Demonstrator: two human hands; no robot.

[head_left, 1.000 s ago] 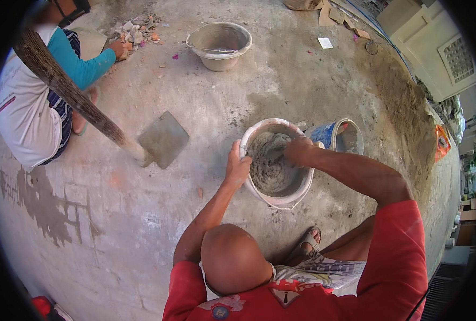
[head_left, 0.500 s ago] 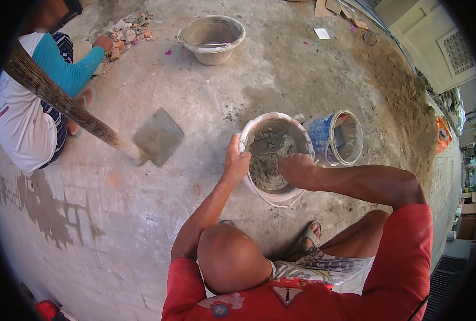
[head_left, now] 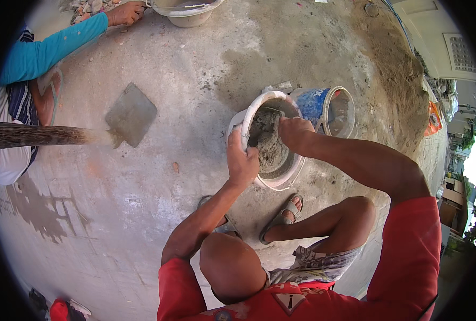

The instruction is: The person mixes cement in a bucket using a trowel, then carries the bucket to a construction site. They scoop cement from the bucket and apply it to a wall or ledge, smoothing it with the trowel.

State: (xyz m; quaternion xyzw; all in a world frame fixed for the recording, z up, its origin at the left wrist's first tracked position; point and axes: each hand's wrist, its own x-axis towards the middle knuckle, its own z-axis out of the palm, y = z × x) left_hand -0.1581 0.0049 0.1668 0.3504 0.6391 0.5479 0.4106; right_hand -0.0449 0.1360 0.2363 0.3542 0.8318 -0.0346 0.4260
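Observation:
My left hand (head_left: 242, 158) is closed on the left rim of a white bucket (head_left: 268, 95), which looks slightly tilted. Inside is wet grey mortar (head_left: 272, 155). My right hand (head_left: 296, 132) is closed over the mortar on a trowel, whose blade is partly buried and hard to make out. Just right of this bucket, touching or very close, lies or stands a blue-and-white bucket (head_left: 310, 104). To the left, a square metal blade (head_left: 131, 115) rests on the concrete, with a rough wooden handle (head_left: 40, 136) running leftward.
A co-worker (head_left: 51, 48) in turquoise sleeves crouches at the upper left, one hand by a pale basin (head_left: 187, 18) and near rubble (head_left: 91, 6). A sand pile (head_left: 395, 75) and an orange bag (head_left: 433, 119) lie along the right.
The view has shifted, raising most things in the picture. The white bucket now looks more tilted. My right hand still works within it. The co-worker's hand has reached toward the basin.

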